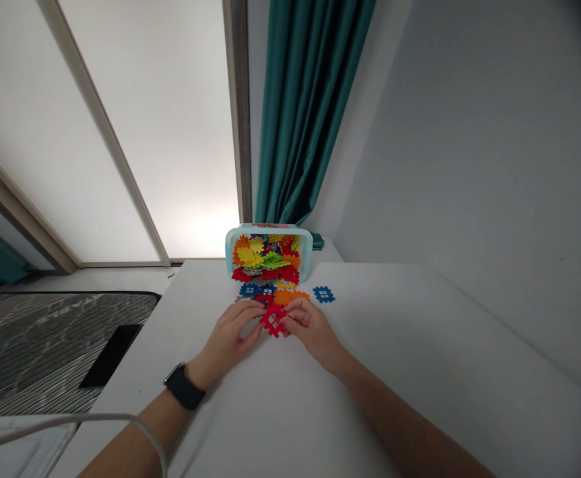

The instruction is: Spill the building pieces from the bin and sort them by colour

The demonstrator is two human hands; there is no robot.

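Between my two hands is a red square interlocking plastic piece (273,321) with notched edges and a window-like middle. My left hand (233,330) grips its left side between thumb and fingers, with a dark watch on the wrist. On its right edge, my right hand (310,328) pinches the same piece. Just beyond lie blue pieces (249,290) and orange pieces (284,297), partly overlapping. A single blue piece (324,294) lies apart to the right. Behind them a light blue bin (307,255) rests on its side, its opening toward me, full of coloured pieces.
The white table (290,411) spreads under my arms. A teal curtain (310,106) hangs behind the bin, beside a grey wall (489,146). A black flat object (111,355) lies at the table's left edge. A pale cable (95,417) loops at lower left.
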